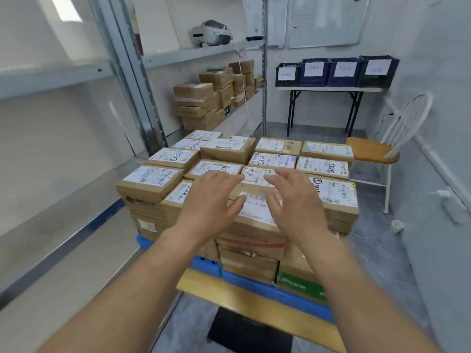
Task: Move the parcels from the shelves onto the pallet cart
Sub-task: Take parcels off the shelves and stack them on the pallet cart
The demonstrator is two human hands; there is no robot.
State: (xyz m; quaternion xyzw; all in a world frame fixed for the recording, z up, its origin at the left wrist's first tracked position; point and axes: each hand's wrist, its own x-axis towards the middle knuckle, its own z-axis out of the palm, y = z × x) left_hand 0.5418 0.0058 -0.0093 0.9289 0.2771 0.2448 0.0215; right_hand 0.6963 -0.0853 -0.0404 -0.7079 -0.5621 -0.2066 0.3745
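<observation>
Several brown parcels with white labels are stacked in layers on the blue pallet cart [254,281] in the middle of the floor. My left hand [209,200] and my right hand [295,200] hover with spread fingers over the near centre parcel [254,207] on the top layer; neither grips anything. More brown parcels [201,103] are piled on the middle board of the metal shelf [193,56] behind the cart, at the left.
A white headset [211,33] lies on the upper shelf board. At the back, a folding table [328,89] carries dark crates [339,71]. A white chair with an orange seat [372,150] stands right of the cart. A small white cup [397,226] stands on the floor.
</observation>
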